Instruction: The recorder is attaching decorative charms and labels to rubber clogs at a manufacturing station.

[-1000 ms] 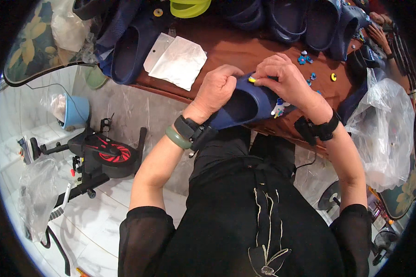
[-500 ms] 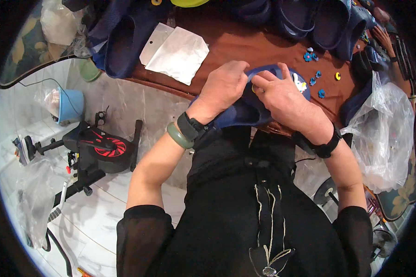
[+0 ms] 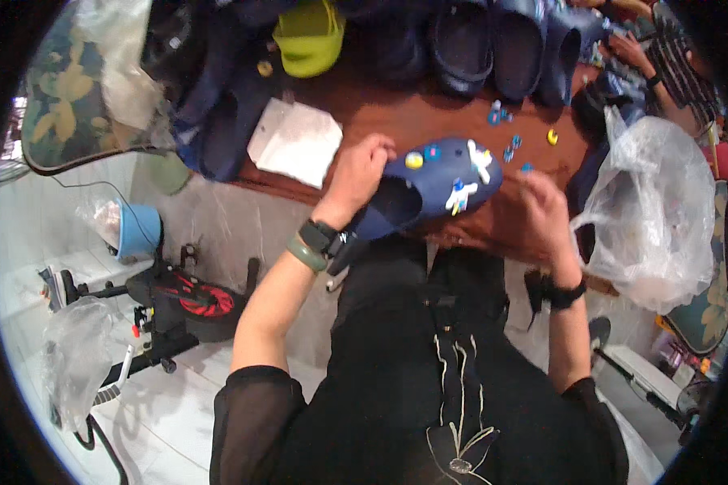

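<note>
- A navy clog (image 3: 429, 190) is held above the near edge of the brown table (image 3: 396, 109), gripped at its heel side by the left hand (image 3: 362, 174), whose fingers are curled tight around the rim of the opening.
- Several small charms are already seated in the clog's upper: a yellow round charm (image 3: 413, 160), a white figure charm (image 3: 479, 160) and another white-and-blue one (image 3: 459, 196).
- The right hand (image 3: 542, 214) is seen just off the toe of the clog, apart from it, with fingers loosely bent; whether anything is pinched between them cannot be told.
- Loose charms (image 3: 510, 149) lie scattered on the table beyond the toe, with a yellow one (image 3: 552, 137) a little to the right.
- A white packet (image 3: 295, 141) lies on the table to the left of the held clog, and more navy clogs (image 3: 493, 48) and a lime-green clog (image 3: 307, 36) are lined up at the far side.
- A clear plastic bag (image 3: 647, 218) hangs at the right of the table.
- For the fitting to go well, the clog is best kept firmly braced by the left hand with the upper turned toward the face, so that each charm's stud can be lined up squarely over a hole and pressed straight through.
</note>
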### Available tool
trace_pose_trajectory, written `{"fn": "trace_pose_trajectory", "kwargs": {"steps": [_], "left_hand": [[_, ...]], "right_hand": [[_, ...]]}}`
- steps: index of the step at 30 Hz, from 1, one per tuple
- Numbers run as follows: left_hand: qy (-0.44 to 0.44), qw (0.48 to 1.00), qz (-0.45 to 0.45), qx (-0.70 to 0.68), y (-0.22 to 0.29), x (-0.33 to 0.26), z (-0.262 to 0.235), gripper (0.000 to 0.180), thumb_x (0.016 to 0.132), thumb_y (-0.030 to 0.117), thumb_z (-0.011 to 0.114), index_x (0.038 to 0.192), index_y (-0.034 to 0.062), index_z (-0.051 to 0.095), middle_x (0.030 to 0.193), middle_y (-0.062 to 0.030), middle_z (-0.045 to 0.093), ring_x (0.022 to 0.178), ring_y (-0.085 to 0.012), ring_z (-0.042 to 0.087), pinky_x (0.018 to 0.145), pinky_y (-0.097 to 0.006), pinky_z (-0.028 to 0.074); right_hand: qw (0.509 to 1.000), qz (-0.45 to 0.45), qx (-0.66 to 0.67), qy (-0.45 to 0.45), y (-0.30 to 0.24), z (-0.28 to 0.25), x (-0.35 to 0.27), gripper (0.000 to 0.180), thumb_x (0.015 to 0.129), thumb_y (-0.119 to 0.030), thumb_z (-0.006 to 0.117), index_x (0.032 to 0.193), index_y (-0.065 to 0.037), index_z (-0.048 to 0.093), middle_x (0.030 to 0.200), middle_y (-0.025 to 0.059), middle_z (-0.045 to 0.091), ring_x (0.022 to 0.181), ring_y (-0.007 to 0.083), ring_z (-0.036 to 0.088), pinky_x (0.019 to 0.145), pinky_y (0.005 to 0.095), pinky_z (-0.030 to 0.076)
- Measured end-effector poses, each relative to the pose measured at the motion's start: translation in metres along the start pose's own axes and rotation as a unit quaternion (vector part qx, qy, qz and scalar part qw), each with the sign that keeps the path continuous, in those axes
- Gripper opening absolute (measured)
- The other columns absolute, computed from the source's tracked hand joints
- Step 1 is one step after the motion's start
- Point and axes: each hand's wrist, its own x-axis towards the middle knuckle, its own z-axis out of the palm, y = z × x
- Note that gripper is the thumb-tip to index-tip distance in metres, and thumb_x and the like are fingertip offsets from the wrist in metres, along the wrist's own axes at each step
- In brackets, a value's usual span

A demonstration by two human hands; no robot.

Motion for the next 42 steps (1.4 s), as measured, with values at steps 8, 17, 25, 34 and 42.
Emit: {"fn": "trace_pose_trajectory", "kwargs": {"steps": [8,17,25,34,42], "left_hand": [[-0.143,0.989,0.007,-0.041,-0.014,-0.028,-0.017,0.038,0.099,0.034,0.049,0.113,0.0,0.059,0.109,-0.0143,0.063,0.103,-0.0273,0.06,0.09,-0.035,0.046],[-0.092,0.958,0.063,0.264,-0.002,-0.069,-0.037,0.031,0.092,0.02,0.058,0.121,0.0092,0.055,0.104,-0.0182,0.061,0.099,-0.0381,0.059,0.081,-0.044,0.049],[0.089,0.989,0.079,0.087,0.076,-0.062,-0.071,0.032,0.096,0.012,0.053,0.125,-0.0017,0.053,0.12,-0.0219,0.061,0.115,-0.0325,0.058,0.097,-0.037,0.044],[0.284,0.913,0.266,0.124,0.198,0.011,-0.128,0.037,0.098,0.008,0.041,0.133,-0.0016,0.039,0.123,-0.0131,0.055,0.11,-0.0211,0.055,0.096,-0.034,0.045],[0.039,0.957,0.193,-0.213,0.224,0.153,-0.036,0.038,0.081,0.01,0.06,0.116,-0.0018,0.056,0.112,-0.0185,0.058,0.105,-0.0305,0.059,0.086,-0.035,0.05]], "right_hand": [[0.992,0.092,0.076,-0.041,0.006,0.018,-0.089,0.013,0.088,-0.005,0.063,0.099,-0.001,0.069,0.094,0.0154,0.069,0.087,0.0268,0.067,0.078,0.0345,0.052],[0.983,0.117,0.14,0.009,0.006,0.027,-0.122,0.014,0.089,-0.008,0.066,0.098,0.001,0.07,0.089,0.012,0.069,0.084,0.0188,0.066,0.077,0.0295,0.051],[0.981,0.114,0.153,0.021,0.014,0.032,-0.131,0.013,0.087,-0.005,0.065,0.099,0.001,0.069,0.089,0.01,0.07,0.084,0.0163,0.066,0.078,0.0282,0.051],[0.987,0.114,0.106,0.048,0.003,0.029,-0.127,0.013,0.087,-0.004,0.065,0.099,-0.001,0.069,0.094,0.0139,0.069,0.087,0.0265,0.067,0.078,0.0319,0.052],[0.982,0.121,0.135,0.055,-0.009,0.023,-0.139,0.016,0.086,-0.003,0.064,0.101,-0.002,0.069,0.095,0.013,0.069,0.089,0.0256,0.067,0.079,0.0325,0.052]]}}
